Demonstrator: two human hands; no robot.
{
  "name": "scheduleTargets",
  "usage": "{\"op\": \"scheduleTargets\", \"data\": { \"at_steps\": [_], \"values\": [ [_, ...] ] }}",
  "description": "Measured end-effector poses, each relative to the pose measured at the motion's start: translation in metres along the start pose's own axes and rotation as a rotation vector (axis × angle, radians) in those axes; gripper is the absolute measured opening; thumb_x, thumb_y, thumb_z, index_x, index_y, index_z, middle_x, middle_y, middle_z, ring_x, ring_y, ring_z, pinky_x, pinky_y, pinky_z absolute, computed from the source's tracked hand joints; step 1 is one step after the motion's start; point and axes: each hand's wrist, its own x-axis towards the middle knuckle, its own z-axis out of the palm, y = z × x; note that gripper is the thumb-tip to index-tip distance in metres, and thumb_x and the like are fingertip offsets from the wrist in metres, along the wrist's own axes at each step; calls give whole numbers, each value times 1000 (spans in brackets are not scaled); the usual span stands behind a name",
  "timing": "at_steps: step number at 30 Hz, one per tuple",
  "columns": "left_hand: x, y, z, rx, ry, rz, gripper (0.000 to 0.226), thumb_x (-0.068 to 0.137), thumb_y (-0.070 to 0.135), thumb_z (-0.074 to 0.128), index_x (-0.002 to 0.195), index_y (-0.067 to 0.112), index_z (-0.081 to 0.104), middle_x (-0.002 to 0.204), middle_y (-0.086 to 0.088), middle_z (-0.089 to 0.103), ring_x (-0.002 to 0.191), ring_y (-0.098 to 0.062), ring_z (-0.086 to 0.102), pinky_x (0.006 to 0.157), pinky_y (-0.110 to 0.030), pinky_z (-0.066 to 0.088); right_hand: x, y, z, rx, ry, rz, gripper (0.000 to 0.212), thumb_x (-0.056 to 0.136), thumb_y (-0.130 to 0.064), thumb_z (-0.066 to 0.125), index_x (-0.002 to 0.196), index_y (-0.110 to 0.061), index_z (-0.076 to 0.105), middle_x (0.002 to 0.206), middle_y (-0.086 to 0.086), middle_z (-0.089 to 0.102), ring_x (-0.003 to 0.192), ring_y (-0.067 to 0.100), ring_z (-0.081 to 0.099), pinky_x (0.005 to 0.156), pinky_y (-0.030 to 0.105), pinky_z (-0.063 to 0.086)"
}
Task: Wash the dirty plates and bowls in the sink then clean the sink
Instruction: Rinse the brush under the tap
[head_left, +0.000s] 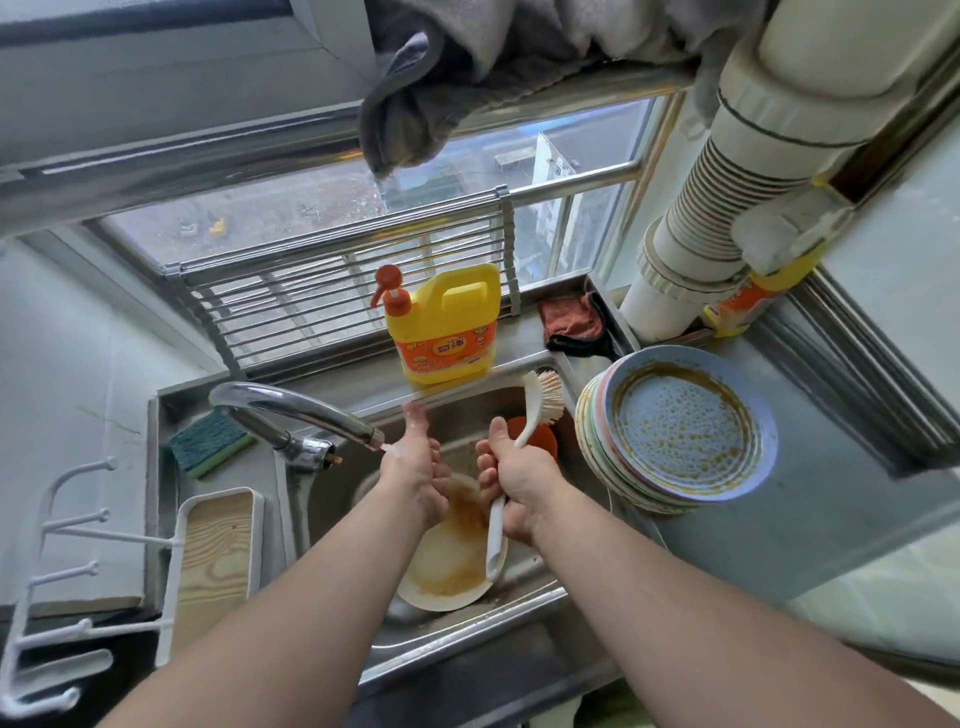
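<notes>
My right hand (519, 483) grips the white handle of a dish brush (540, 400), its bristle head pointing up and away above the steel sink (467, 618). My left hand (415, 467) is held under the faucet (291, 410) spout with fingers straight, water running onto it. Below both hands a white plate (447, 566) smeared with brown sauce lies in the sink. An orange bowl (540, 436) sits at the sink's back, partly hidden by my right hand. A stack of dirty plates (675, 436), the top one blue with sauce, stands on the counter to the right.
A yellow detergent bottle (447, 327) with an orange pump stands behind the sink. A green sponge (208, 441) lies left of the faucet, beside a wooden tray (218, 561). An orange cloth (571, 322), a folding rack (322, 296) and a white pipe (701, 249) line the window.
</notes>
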Motion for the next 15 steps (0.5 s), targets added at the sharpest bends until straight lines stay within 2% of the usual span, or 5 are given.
{"op": "scheduleTargets", "data": {
  "at_steps": [4,7,9,12,15],
  "values": [
    [6,1,8,-7,-100,-40,64,100,73,45,60,22,46,56,5,37,49,-12,26,49,-25,20,-4,3,-11,-4,1,52,45,103,-53,58,89,-12,68,62,-2,57,49,8,48,47,19,42],
    [6,1,4,31,-186,4,35,108,42,54,92,13,67,69,1,56,57,-11,46,54,-23,42,-7,10,-6,31,-32,93,35,105,-37,62,101,-3,72,72,4,65,59,11,58,62,20,53],
    [5,2,-7,68,-164,29,22,102,30,67,111,10,68,69,0,62,51,-8,51,45,-21,46,-8,16,2,14,-73,80,18,102,-18,68,110,-1,72,84,11,72,68,16,66,70,25,60],
    [0,4,-25,94,-47,56,40,87,47,81,94,11,65,56,2,51,40,-8,36,34,-20,33,-11,25,17,-44,-110,39,12,96,3,71,106,-1,69,91,18,73,74,21,71,67,26,62],
    [-2,1,-45,84,-13,70,46,100,53,65,100,8,71,68,-5,64,39,-11,44,34,-19,35,-15,34,42,-93,-176,10,12,95,-9,77,100,-2,68,74,9,68,60,12,62,56,19,54]
  ]
}}
